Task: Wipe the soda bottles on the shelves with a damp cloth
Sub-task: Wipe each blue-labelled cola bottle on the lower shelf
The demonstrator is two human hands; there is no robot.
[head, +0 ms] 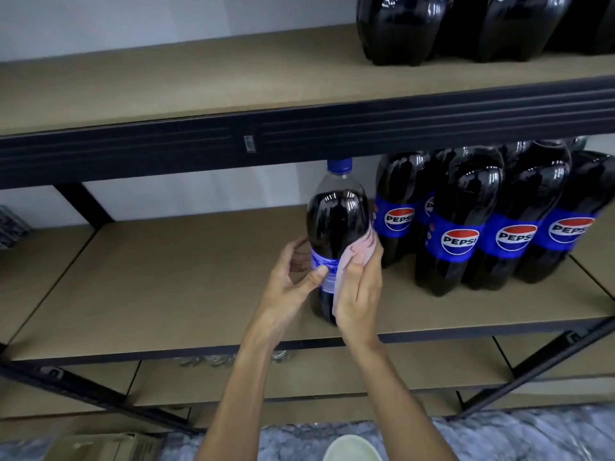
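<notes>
A dark soda bottle (336,224) with a blue cap and blue label stands upright on the middle shelf (166,287), apart from the others. My left hand (293,284) grips its left side at the label, thumb across the front. My right hand (359,291) presses a pink cloth (352,257) against the bottle's right side. Several more Pepsi bottles (466,227) stand grouped to the right on the same shelf. The bases of other dark bottles (399,31) show on the upper shelf (166,81).
The upper shelf's black metal beam (299,138) hangs just above the held bottle's cap. Diagonal black braces cross the lower frame. A pale round bowl (351,449) sits on the marbled floor below my arms, and cardboard (100,447) lies at bottom left.
</notes>
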